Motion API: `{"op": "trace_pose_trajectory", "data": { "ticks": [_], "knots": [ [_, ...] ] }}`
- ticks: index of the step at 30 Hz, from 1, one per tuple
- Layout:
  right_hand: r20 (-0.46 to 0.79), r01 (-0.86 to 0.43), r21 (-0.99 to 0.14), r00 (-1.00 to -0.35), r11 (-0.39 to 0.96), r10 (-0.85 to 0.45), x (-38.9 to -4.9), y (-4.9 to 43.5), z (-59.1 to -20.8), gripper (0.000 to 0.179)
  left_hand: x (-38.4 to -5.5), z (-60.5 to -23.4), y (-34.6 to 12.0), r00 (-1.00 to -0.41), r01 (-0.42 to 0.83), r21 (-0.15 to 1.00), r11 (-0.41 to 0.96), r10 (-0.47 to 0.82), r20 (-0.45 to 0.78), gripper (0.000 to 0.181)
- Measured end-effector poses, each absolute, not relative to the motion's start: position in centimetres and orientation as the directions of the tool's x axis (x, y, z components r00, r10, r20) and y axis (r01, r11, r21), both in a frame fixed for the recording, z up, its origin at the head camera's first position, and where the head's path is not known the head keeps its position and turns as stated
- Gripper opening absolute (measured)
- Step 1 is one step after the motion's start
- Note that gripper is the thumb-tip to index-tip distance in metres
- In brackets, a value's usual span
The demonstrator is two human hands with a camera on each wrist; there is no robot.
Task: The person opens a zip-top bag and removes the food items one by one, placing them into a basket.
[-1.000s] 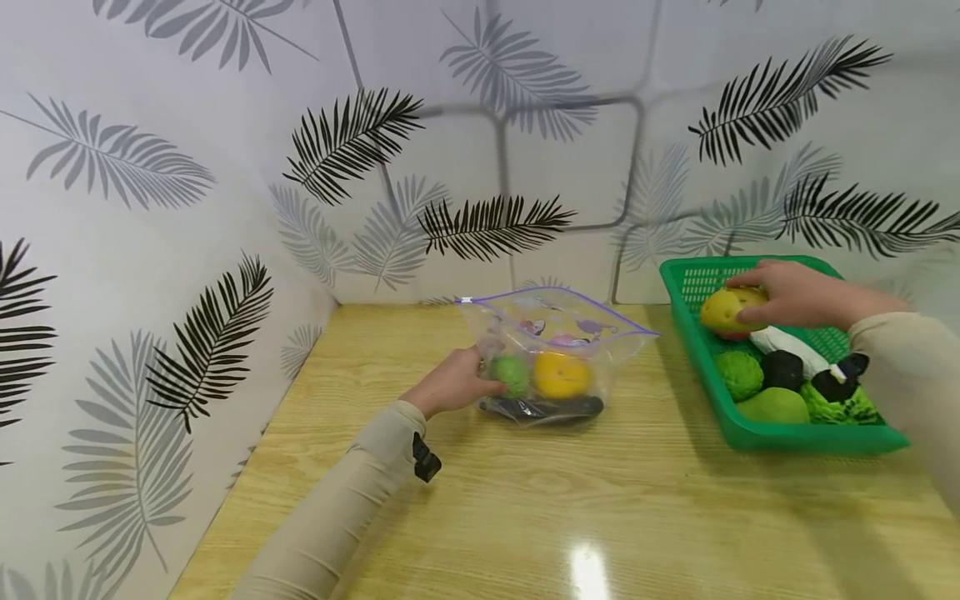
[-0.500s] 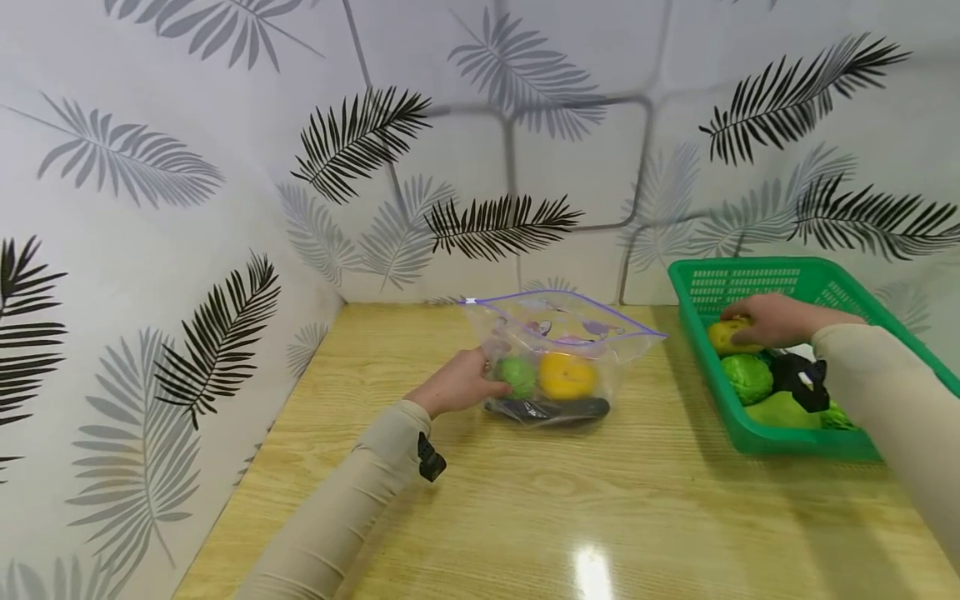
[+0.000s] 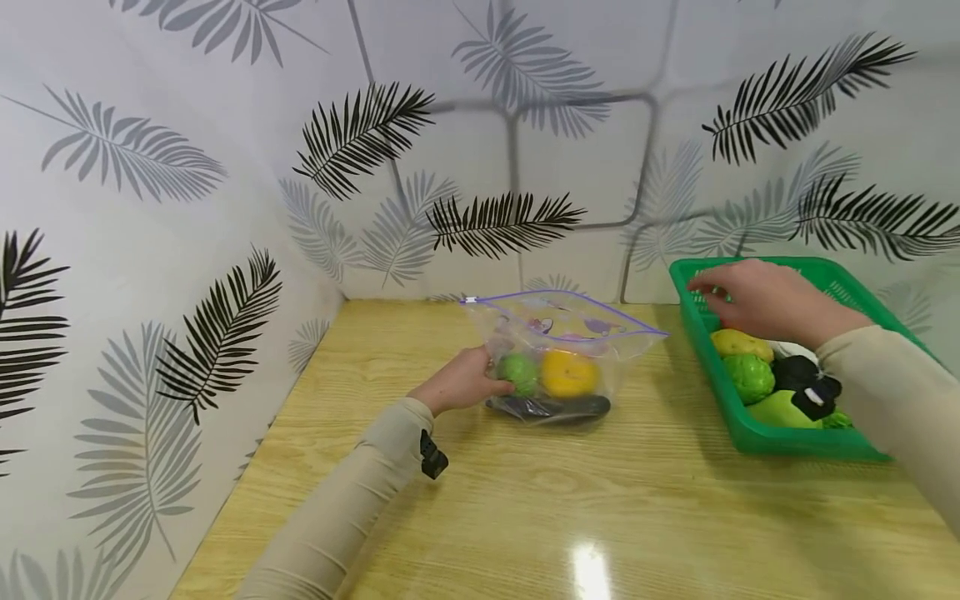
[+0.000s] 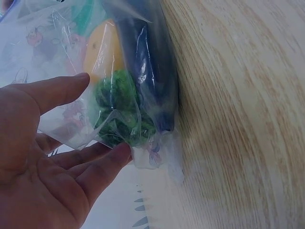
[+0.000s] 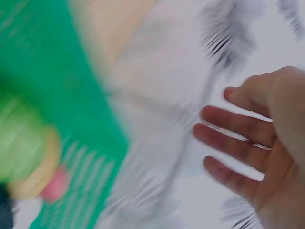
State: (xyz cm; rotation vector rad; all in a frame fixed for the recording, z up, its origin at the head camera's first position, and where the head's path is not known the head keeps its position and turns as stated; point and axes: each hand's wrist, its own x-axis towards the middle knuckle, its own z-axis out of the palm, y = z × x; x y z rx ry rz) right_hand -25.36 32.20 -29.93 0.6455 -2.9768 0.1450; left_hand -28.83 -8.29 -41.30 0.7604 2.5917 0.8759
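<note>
A clear zip bag (image 3: pixel 618 350) with a purple zip edge stands on the wooden table, its mouth apart. Inside it are a green leafy vegetable (image 4: pixel 114 107), a round yellow-orange item (image 3: pixel 568 373) and a long dark eggplant-like item (image 4: pixel 145 62). My left hand (image 3: pixel 461 382) holds the bag's left side, thumb on one face and fingers on the other. My right hand (image 3: pixel 772 300) hovers over the green basket (image 3: pixel 738 437), holding nothing; its fingers are spread in the right wrist view. Below it lies a yellow potato-like item (image 3: pixel 742 343).
Also in the basket are a green cabbage-like ball (image 3: pixel 748 377), a black item (image 3: pixel 795 372), a pale green pear-shaped item (image 3: pixel 783 411), something white and something red. A leaf-patterned wall covering (image 3: pixel 465 150) rises behind the table (image 3: pixel 480 517).
My right hand lowered the yellow potato-like item into the basket, let it go and rose above it. The left hand stays on the bag. The head view shifted slightly.
</note>
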Motion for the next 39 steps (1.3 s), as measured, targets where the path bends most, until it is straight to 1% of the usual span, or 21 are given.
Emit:
{"op": "trace_pose_trajectory", "data": {
  "ticks": [3,5,7,9,11,14,16,18,21,23,25,30,32,37,39],
  "knots": [
    [0.245,-0.521,-0.036,-0.832,0.853,-0.498,-23.7,28.1,-28.3,0.025,-28.8,-41.2,-8.4,-0.818,0.379,0.625,0.682,0.563,-0.118,0.075],
    [0.287,-0.595,-0.026,-0.775,0.804,-0.564,-23.0,25.4,-27.8,0.025,-28.8,-41.2,-8.5,-0.823,0.375,0.621,0.688,0.556,-0.12,0.074],
    [0.282,-0.66,-0.029,-0.726,0.751,-0.628,-22.8,22.8,-27.6,0.025,-28.8,-41.2,-8.6,-0.829,0.366,0.62,0.694,0.546,-0.123,0.073],
    [0.236,-0.705,-0.041,-0.695,0.708,-0.679,-23.1,20.6,-27.6,0.026,-28.8,-41.1,-8.7,-0.833,0.361,0.617,0.699,0.54,-0.124,0.072],
    [0.163,-0.721,-0.066,-0.689,0.689,-0.706,-23.6,18.8,-27.9,0.028,-28.8,-41.2,-8.7,-0.836,0.358,0.614,0.703,0.534,-0.123,0.069],
    [0.056,-0.727,-0.105,-0.686,0.679,-0.726,-25.2,17.0,-28.6,0.031,-28.7,-41.2,-8.8,-0.836,0.362,0.613,0.702,0.536,-0.121,0.059],
    [-0.04,-0.709,-0.129,-0.695,0.694,-0.718,-26.3,16.2,-29.2,0.036,-28.7,-41.3,-8.8,-0.834,0.363,0.616,0.699,0.538,-0.12,0.052],
    [-0.13,-0.697,-0.142,-0.691,0.703,-0.711,-27.5,15.6,-29.9,0.04,-28.7,-41.4,-8.8,-0.832,0.366,0.618,0.696,0.542,-0.118,0.051],
    [-0.232,-0.691,-0.142,-0.673,0.709,-0.702,-28.7,14.7,-30.9,0.043,-28.7,-41.5,-8.7,-0.829,0.38,0.611,0.694,0.549,-0.108,0.06],
    [-0.251,-0.701,-0.136,-0.659,0.7,-0.709,-29.2,14.3,-31.5,0.042,-28.7,-41.5,-8.6,-0.824,0.391,0.607,0.692,0.557,-0.105,0.066],
    [-0.248,-0.714,-0.138,-0.646,0.687,-0.722,-29.5,14.1,-32.1,0.038,-28.7,-41.5,-8.5,-0.817,0.402,0.6,0.692,0.567,-0.107,0.068],
    [-0.214,-0.734,-0.146,-0.631,0.663,-0.745,-30.3,13.4,-33.7,0.022,-28.7,-41.6,-8.3,-0.811,0.415,0.593,0.69,0.576,-0.104,0.07],
    [-0.204,-0.736,-0.151,-0.63,0.66,-0.75,-30.6,13.0,-34.3,0.024,-28.7,-41.7,-8.4,-0.813,0.421,0.589,0.69,0.575,-0.092,0.069],
    [-0.234,-0.726,-0.154,-0.632,0.67,-0.739,-31.1,11.9,-35.7,0.033,-28.7,-42.0,-8.6,-0.816,0.412,0.593,0.692,0.57,-0.097,0.071],
    [-0.251,-0.728,-0.152,-0.626,0.669,-0.739,-31.3,11.6,-36.1,0.029,-28.7,-42.1,-8.7,-0.817,0.394,0.598,0.698,0.564,-0.121,0.073]
  ]
}}
